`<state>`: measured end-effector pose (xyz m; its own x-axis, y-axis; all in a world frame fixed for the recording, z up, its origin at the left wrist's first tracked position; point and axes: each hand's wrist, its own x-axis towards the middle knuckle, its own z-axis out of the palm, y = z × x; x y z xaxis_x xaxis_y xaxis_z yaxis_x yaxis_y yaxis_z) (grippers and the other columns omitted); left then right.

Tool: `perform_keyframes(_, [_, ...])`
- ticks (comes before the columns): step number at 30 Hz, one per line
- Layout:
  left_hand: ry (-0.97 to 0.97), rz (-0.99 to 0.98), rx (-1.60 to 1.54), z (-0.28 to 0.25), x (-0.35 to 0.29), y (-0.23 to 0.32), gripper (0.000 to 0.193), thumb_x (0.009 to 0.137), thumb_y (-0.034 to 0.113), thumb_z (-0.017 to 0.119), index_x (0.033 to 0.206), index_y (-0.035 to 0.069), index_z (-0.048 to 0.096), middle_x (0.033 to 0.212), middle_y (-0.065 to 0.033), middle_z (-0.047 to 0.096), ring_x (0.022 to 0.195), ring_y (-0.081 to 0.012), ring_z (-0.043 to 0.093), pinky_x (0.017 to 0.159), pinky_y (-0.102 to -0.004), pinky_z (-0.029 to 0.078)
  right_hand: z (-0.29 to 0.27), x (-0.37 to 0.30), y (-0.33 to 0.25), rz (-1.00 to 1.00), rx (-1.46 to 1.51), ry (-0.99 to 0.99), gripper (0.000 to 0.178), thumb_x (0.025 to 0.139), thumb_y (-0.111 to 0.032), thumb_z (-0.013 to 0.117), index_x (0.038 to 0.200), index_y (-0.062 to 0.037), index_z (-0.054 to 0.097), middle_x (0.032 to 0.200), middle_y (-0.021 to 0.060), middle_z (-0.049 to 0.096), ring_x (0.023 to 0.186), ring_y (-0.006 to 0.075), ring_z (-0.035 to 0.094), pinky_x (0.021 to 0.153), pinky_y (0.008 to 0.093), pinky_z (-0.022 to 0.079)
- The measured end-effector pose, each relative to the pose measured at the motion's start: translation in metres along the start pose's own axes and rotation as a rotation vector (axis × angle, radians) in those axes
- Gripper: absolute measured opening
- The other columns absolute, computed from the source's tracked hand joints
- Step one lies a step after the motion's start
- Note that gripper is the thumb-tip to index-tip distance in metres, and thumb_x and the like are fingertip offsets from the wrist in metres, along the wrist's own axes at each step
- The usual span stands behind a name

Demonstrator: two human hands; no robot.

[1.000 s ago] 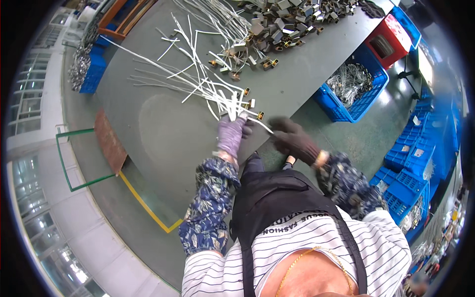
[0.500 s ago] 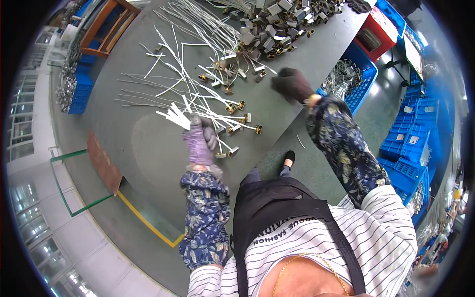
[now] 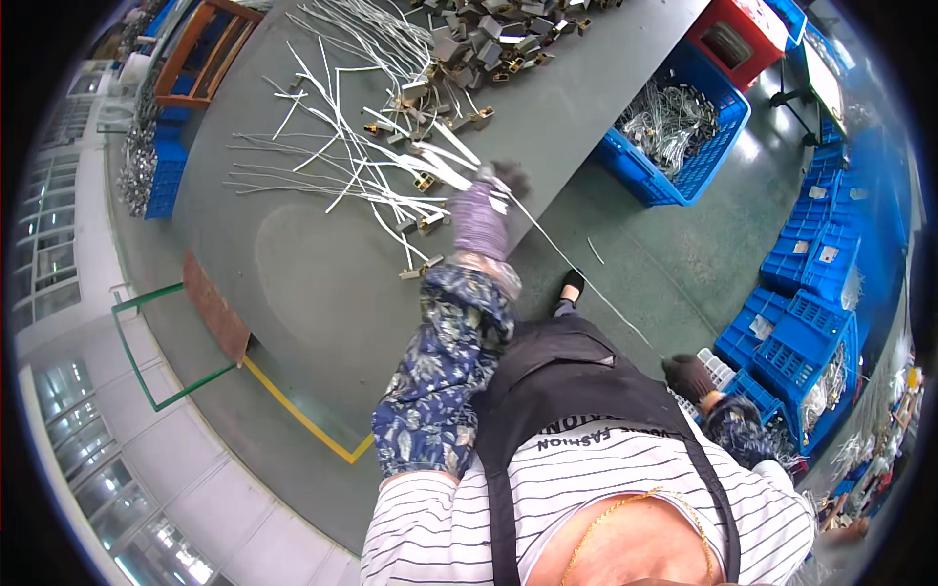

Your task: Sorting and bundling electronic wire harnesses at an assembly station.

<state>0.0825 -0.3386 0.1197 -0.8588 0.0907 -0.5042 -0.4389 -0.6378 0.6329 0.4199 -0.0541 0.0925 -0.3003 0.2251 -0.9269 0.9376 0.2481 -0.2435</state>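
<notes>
In a purple and grey glove, my left hand (image 3: 483,213) is closed around a bundle of white sleeved wires (image 3: 445,168) above the table's right part. From this hand a long thin white wire (image 3: 593,283) runs down to the right, past the table edge. At its far end is my right hand (image 3: 690,379), in a dark brown glove, low beside my body; its fingers look closed on the wire, partly blurred. Just left of my left hand lie loose white wires (image 3: 357,174) with small metal box-shaped ends.
A heap of small metal parts (image 3: 489,44) covers the far side of the grey table (image 3: 303,264). Right of the table stand a blue crate of wires (image 3: 725,137) and a red box (image 3: 733,44). Stacked blue crates (image 3: 806,337) line the right, near my right arm.
My left hand has moved right with its bundle. My right hand has swung from the table's right edge down to my right side, and a long wire now stretches between the hands.
</notes>
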Motion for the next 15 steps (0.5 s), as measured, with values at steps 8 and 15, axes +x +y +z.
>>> perform_keyframes(8, [-0.018,0.378,0.043,0.018,0.018,0.093,0.025,0.096,0.023,0.053,0.104,0.0,0.054,0.098,-0.0199,0.064,0.087,-0.0336,0.066,0.077,-0.0466,0.06,-0.013,0.017,0.033,-0.14,0.265,0.015,0.03,0.089,-0.03,0.061,0.074,-0.0046,0.059,0.061,0.0024,0.054,0.052,0.0117,0.048,0.049,0.0281,0.036])
perform_keyframes(15, [-0.011,0.413,-0.029,0.02,0.009,0.113,0.025,0.094,0.025,0.055,0.101,0.0,0.056,0.1,-0.0204,0.064,0.091,-0.0348,0.066,0.082,-0.0484,0.059,-0.013,0.02,0.023,-0.072,0.268,-0.044,0.028,0.087,-0.03,0.061,0.076,-0.0048,0.061,0.062,0.002,0.053,0.054,0.0117,0.047,0.049,0.0282,0.036])
